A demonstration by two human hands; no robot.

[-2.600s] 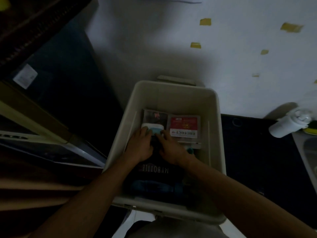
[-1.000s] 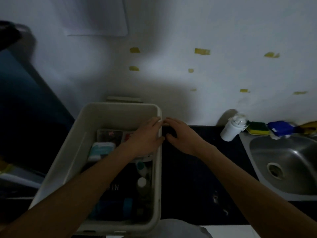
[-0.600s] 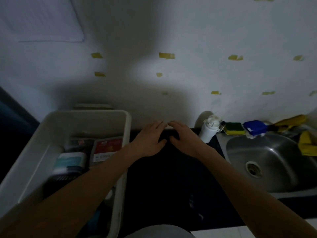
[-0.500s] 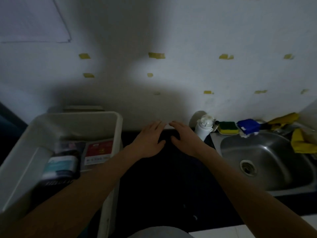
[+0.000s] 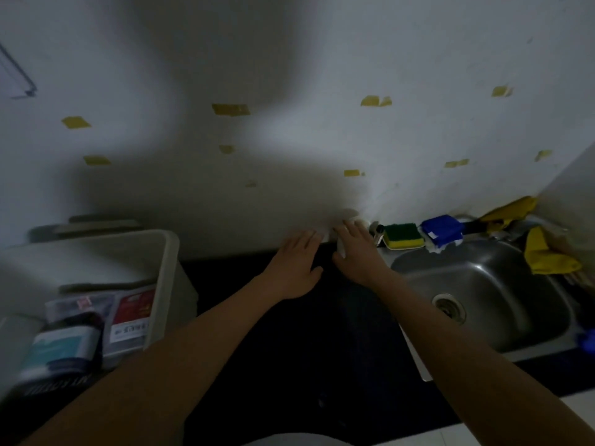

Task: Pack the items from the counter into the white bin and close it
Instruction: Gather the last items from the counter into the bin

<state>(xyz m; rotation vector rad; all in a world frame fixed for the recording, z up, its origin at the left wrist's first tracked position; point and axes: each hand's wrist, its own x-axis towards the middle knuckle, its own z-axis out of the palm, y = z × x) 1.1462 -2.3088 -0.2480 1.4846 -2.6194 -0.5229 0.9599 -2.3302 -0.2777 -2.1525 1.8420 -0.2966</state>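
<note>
Not much to see on the person tbh. Both forearms [image 5: 193,342] are bare all the way to the frame edge, and the left hand [image 5: 294,268] and right hand [image 5: 357,255] are bare as well. A rounded bit of light grey fabric [image 5: 283,441] shows bottom centre, too little to tell what garment.

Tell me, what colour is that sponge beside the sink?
The sponge is dark green on top and yellow underneath, seen best in the head view.

We see: bin [image 5: 167,252] left | sink [image 5: 483,284] right | surface [image 5: 289,349] between | left hand [image 5: 294,265] beside right hand [image 5: 357,255] at its far edge | sponge [image 5: 402,235] behind sink
</note>
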